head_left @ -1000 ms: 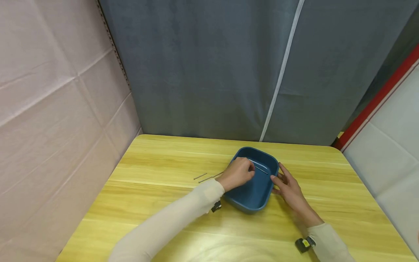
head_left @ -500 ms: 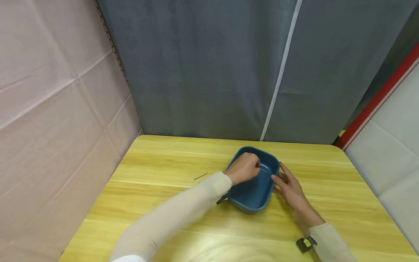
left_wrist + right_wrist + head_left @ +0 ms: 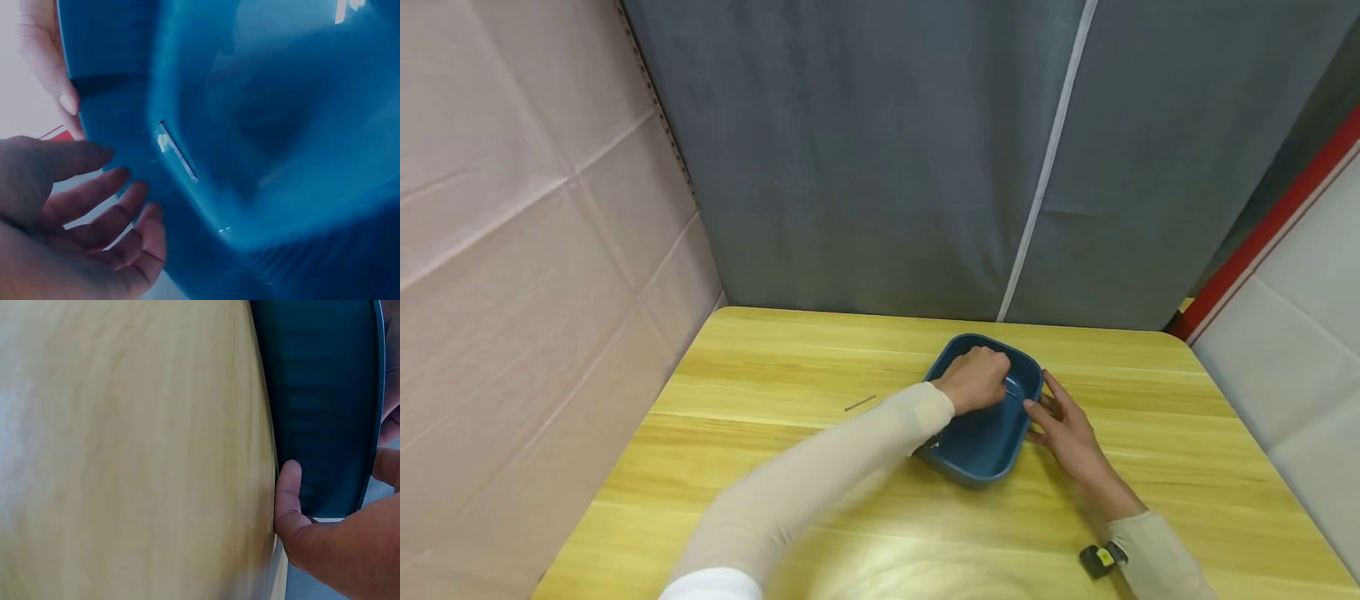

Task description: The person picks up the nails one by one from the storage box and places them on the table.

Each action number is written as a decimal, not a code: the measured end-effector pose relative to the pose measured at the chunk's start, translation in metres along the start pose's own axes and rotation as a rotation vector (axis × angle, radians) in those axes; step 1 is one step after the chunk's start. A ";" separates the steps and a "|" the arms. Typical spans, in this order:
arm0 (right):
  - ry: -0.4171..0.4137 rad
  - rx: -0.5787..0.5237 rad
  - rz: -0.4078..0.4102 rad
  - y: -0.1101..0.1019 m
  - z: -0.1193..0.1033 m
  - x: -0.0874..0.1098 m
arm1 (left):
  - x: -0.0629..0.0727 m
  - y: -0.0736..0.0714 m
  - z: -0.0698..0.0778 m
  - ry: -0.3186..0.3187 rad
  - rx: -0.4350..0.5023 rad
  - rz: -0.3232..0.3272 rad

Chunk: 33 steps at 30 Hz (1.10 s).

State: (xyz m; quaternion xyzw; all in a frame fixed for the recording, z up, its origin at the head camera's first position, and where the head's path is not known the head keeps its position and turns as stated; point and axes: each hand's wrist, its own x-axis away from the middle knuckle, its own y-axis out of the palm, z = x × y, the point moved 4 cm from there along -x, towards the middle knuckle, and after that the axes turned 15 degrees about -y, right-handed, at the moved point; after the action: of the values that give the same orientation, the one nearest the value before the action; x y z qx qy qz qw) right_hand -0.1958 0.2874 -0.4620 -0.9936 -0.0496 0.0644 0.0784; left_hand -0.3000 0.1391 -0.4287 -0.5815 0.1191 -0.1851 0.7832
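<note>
A deep blue plastic basin (image 3: 977,450) with rounded corners stands on the wooden table. My left hand (image 3: 977,379) reaches down inside its far part. In the left wrist view its fingers (image 3: 119,212) are loosely bent, apart from the thumb, with nothing seen between them. A thin metal nail (image 3: 179,153) lies on the basin floor beyond the fingertips. My right hand (image 3: 1063,429) holds the right wall, thumb at the rim; the right wrist view shows a finger (image 3: 289,487) against the outer side. Another thin nail (image 3: 860,403) lies on the table left of the basin.
The pale yellow wooden table (image 3: 760,367) ends at a grey curtain (image 3: 865,167) behind. White sheeting (image 3: 535,250) hangs at the left, and a red-edged white panel (image 3: 1292,308) stands at the right. My left sleeve (image 3: 835,467) crosses and hides part of the table.
My left hand has moved right and farther into the basin. Its sleeve now covers the longer thin pieces seen earlier beside the short nail. The right hand keeps its place on the basin.
</note>
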 end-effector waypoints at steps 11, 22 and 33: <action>0.003 0.015 0.010 -0.001 0.000 0.000 | -0.009 -0.012 0.015 -0.018 -0.094 -0.072; 0.010 -0.001 0.015 0.001 0.001 0.007 | 0.013 -0.021 0.029 0.006 -0.311 -0.048; -0.005 -0.027 0.021 0.005 -0.006 0.006 | 0.010 -0.015 0.026 0.010 -0.347 -0.032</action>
State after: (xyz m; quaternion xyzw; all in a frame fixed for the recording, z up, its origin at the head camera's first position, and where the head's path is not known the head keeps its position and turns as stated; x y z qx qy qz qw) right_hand -0.1881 0.2820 -0.4577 -0.9949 -0.0400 0.0669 0.0639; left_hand -0.2830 0.1537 -0.4060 -0.7089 0.1437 -0.1770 0.6675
